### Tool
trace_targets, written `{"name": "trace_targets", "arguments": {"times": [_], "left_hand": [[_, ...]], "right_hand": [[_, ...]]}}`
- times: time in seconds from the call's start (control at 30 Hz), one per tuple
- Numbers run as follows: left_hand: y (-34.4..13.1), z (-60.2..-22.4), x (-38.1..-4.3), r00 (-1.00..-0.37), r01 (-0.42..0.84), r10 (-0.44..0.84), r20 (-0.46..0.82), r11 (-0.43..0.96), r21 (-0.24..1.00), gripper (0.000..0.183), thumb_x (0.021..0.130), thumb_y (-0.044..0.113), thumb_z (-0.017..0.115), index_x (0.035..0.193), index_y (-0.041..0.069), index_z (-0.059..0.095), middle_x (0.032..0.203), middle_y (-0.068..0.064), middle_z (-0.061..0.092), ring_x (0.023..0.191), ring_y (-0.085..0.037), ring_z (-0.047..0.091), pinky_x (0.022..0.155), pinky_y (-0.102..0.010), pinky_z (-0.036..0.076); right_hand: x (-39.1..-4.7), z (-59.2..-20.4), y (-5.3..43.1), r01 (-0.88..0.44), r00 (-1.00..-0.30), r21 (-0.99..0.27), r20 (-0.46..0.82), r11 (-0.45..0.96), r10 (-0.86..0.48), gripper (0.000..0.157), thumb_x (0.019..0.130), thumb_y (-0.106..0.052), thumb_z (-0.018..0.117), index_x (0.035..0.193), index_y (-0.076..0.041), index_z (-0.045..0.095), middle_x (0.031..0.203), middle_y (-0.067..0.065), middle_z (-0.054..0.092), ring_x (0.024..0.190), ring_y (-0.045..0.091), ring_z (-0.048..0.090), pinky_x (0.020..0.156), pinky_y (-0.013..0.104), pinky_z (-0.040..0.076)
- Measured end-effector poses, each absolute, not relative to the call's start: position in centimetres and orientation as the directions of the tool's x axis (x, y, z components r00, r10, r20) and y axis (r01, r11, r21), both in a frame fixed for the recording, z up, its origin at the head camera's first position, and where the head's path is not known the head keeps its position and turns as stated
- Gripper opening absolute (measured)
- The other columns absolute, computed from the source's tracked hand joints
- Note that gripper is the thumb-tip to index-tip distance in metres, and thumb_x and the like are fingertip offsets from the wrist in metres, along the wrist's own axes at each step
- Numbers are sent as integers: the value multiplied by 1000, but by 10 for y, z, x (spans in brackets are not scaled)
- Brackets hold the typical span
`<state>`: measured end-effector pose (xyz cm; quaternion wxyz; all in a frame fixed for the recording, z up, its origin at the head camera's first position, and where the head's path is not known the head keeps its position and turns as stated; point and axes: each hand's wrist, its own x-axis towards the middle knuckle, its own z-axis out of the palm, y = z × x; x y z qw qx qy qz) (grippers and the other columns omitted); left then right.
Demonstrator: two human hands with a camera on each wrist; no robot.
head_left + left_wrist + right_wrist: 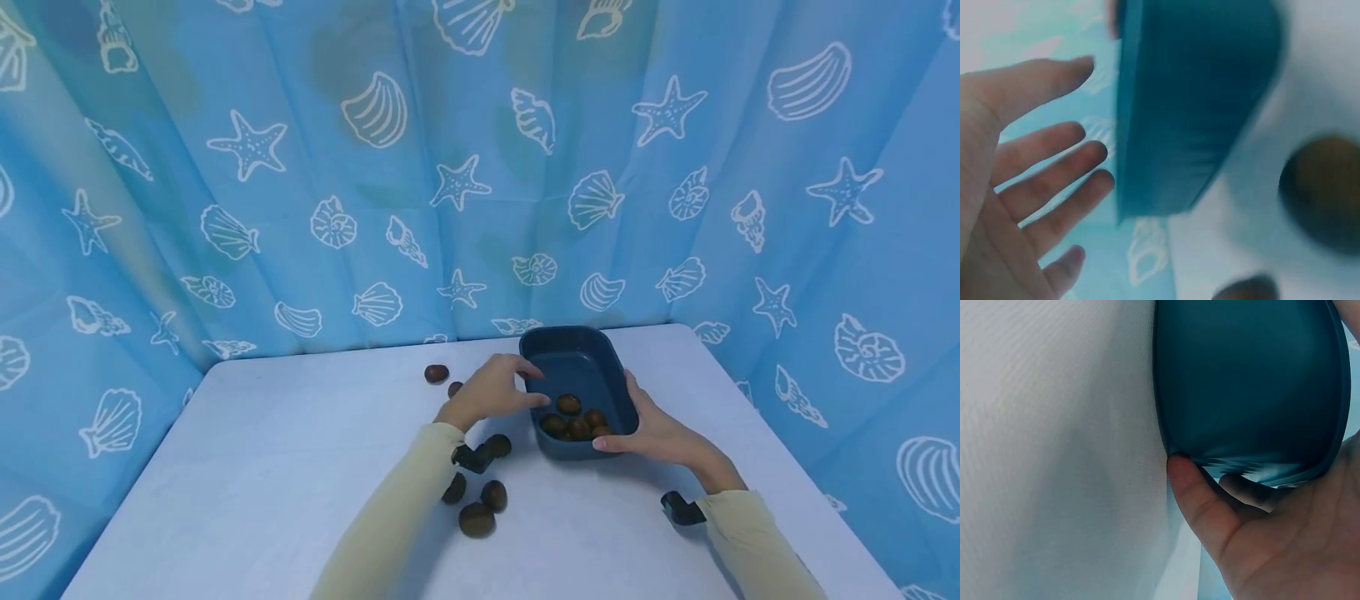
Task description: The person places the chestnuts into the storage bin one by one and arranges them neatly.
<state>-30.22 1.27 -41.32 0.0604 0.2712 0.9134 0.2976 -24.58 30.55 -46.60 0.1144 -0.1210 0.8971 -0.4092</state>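
A dark blue-grey rectangular tub point(572, 343) stands toward the back right of the table. Inside, at its near end, lie several brown, kiwi-like fruits point(568, 405). My right hand point(663, 429) grips the tub's near right corner, thumb along the near side and fingers along the right wall; in the right wrist view the thumb point(1200, 500) presses the tub wall point(1247, 381). My left hand point(495, 390) hovers at the left rim, fingertips over the inside. Its fingers point(1054, 165) are spread and hold nothing in the left wrist view.
Loose brown fruits lie left of the tub: one at the back point(437, 373), another partly behind the left hand point(455, 388), and several nearer, around the left forearm point(477, 519). A shell-patterned blue curtain point(480, 208) surrounds the white table point(285, 467).
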Motion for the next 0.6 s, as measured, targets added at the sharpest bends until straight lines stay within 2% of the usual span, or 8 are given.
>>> {"name": "trace_targets", "arguments": {"times": [0.13,0.3,0.43,0.6], "left_hand": [[-30,-405,-299,-905,389,403,134,661,641,42,92,36,78,125,11,73,129,-12,72,123,-30,64,100,-47,56],[-82,-410,-299,-954,297,232,191,629,718,37,92,35,78,120,12,75,125,-11,73,116,-29,68,98,-48,58],[-113,-421,-303,-966,245,90,240,608,756,37,92,36,77,120,12,74,122,-8,74,115,-28,68,101,-50,55],[-130,-436,-310,-960,213,-29,279,573,792,40,92,35,77,122,8,73,123,-11,74,116,-30,69,107,-51,51]], "right_hand": [[-246,-464,304,-123,-948,-747,-107,654,-300,132,85,-47,80,163,-11,-20,172,28,-4,154,57,10,114,81,22],[-247,-462,303,-123,-945,-746,-113,655,-306,132,85,-46,79,162,-9,-21,172,28,-7,155,58,6,115,81,20],[-248,-461,301,-133,-942,-746,-110,653,-317,133,85,-47,80,162,-9,-22,172,28,-9,156,57,3,115,81,19],[-246,-463,302,-126,-942,-743,-117,657,-314,133,86,-45,80,162,-9,-23,172,28,-10,155,58,2,115,81,18]]}}
